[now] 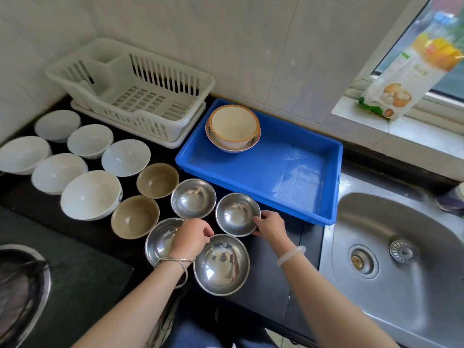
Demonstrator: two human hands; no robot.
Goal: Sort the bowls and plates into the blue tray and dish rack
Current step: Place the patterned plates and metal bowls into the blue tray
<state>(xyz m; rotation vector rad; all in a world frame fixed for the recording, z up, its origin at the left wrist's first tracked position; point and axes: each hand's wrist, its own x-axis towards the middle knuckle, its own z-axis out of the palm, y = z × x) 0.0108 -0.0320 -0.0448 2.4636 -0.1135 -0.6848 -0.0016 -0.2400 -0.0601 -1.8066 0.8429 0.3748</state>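
Several steel bowls stand on the black counter's front. My right hand (270,226) grips the right rim of one steel bowl (236,213). At the far rim of the nearest steel bowl (221,266), my left hand (192,237) pinches the edge and covers part of another steel bowl (159,243). A fourth steel bowl (193,198) sits behind. Two brown bowls (157,180) (134,217) and several white bowls (90,194) lie to the left. The blue tray (296,177) holds two stacked orange-rimmed cream bowls (233,126). The white dish rack (135,96) holds no dishes.
A steel sink (401,259) lies right of the counter, just past the tray. A dark stove top with a wok (20,285) fills the lower left. A food packet (411,71) leans on the windowsill. A tiled wall runs behind the rack and tray.
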